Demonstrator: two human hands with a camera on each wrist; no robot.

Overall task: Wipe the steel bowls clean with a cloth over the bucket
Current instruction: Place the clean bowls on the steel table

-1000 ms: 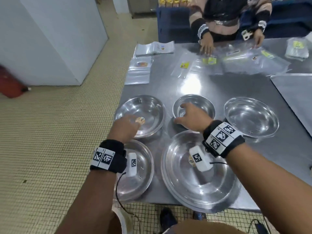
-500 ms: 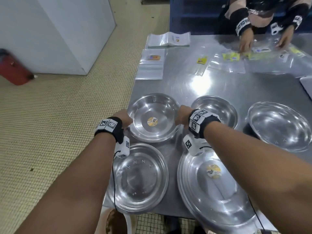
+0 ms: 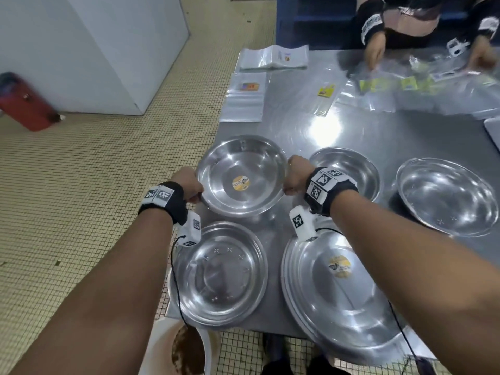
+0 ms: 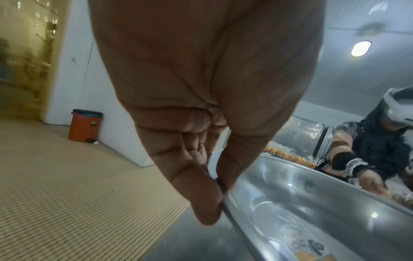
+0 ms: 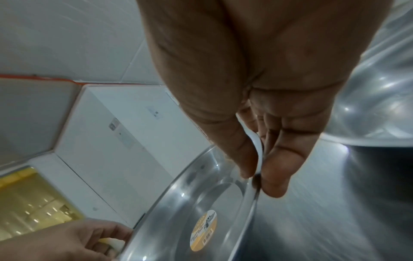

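From the head view, the left hand point(image 3: 189, 182) and right hand point(image 3: 296, 175) grip opposite rims of a stickered steel bowl point(image 3: 240, 174) among other bowls on the table point(image 3: 351, 136). The left wrist view shows thumb and fingers point(image 4: 201, 199) pinching the rim. The right wrist view shows the same pinch on the far rim.

A commercial kitchen or food-packing room. Steel counter point(image 3: 351, 136), tiled floor point(image 3: 81, 212), plastic pouches point(image 3: 244, 100), pedal bin point(image 4: 86, 128).
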